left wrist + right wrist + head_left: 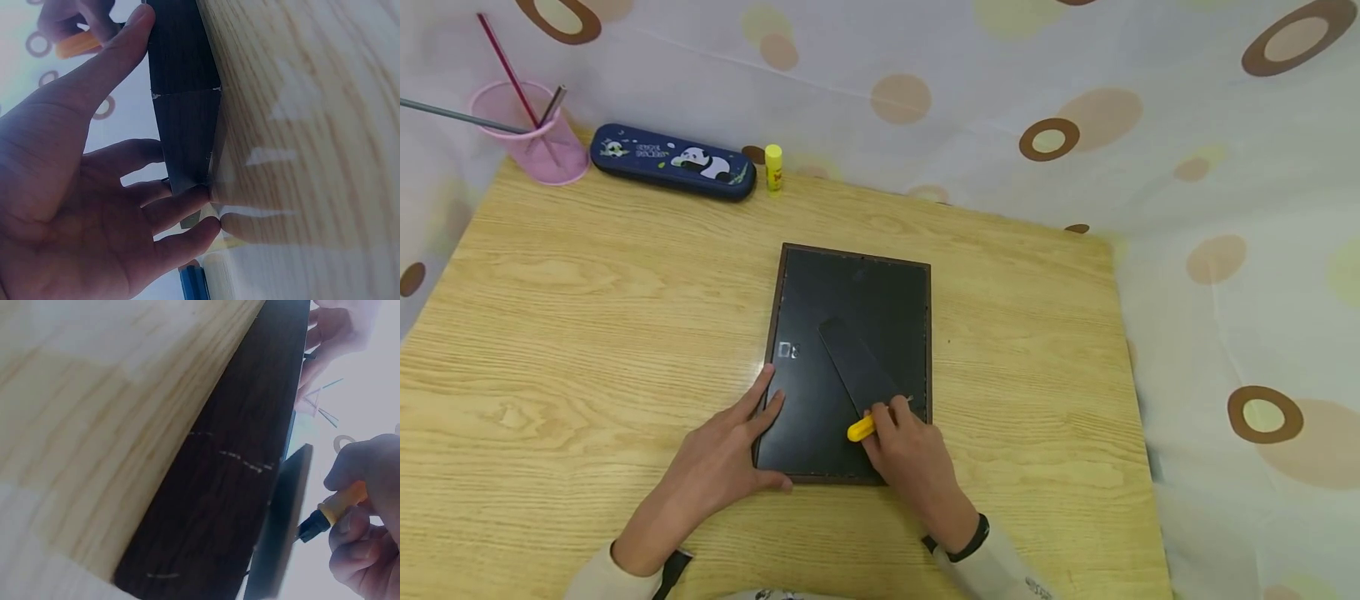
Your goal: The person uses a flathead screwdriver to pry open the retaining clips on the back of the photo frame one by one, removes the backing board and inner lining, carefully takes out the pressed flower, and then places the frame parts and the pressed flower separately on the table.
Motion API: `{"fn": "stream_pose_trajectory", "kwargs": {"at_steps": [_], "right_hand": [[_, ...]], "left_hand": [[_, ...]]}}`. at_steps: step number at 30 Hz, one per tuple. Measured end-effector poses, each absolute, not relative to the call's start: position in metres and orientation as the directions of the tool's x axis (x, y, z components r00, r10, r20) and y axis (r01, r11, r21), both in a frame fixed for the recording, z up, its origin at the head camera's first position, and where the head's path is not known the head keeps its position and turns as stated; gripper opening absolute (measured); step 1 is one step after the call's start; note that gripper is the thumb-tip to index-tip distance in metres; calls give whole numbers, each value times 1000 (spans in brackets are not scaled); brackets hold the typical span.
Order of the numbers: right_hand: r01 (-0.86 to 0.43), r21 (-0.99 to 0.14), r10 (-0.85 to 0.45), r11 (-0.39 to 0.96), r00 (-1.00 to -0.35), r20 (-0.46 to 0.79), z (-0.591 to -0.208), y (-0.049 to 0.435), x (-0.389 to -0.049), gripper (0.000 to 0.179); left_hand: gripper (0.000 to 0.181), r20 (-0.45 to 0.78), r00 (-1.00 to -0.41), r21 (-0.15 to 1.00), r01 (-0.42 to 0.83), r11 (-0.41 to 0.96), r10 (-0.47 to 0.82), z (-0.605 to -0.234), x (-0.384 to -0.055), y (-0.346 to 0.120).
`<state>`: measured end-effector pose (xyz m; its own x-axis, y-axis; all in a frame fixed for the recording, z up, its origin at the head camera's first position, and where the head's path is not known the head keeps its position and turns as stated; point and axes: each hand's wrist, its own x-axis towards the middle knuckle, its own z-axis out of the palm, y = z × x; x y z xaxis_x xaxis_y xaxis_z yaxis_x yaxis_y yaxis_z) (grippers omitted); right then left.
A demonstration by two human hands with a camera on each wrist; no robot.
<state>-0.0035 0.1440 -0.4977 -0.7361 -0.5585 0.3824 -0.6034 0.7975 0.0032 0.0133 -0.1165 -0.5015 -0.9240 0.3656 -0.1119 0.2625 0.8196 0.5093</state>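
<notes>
A dark picture frame (820, 292) lies face down on the wooden table, its black backing and slanted stand leg (857, 358) upward. My left hand (718, 458) is spread at its near left corner, fingers along the left side and thumb at the near edge. In the left wrist view, the fingers (181, 209) reach along the frame's side. My right hand (913, 462) grips a yellow-handled screwdriver (862, 428) over the lower right of the backing. The right wrist view shows its black collar (314, 525) beside the raised stand leg; its thin metal tip is partly hidden.
At the back left stand a pink cup (561, 162) with several thin sticks, a navy panda pencil case (655, 162) and a yellow glue stick (773, 169). A dotted curtain (970, 108) hangs along the table's back and right edges.
</notes>
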Motion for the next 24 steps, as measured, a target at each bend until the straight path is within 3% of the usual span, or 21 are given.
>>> {"fn": "stream_pose_trajectory", "kwargs": {"at_steps": [24], "right_hand": [[-559, 27, -538, 828, -782, 315, -497, 142, -3, 35]], "left_hand": [[112, -107, -925, 512, 262, 818, 363, -502, 14, -117]]}}
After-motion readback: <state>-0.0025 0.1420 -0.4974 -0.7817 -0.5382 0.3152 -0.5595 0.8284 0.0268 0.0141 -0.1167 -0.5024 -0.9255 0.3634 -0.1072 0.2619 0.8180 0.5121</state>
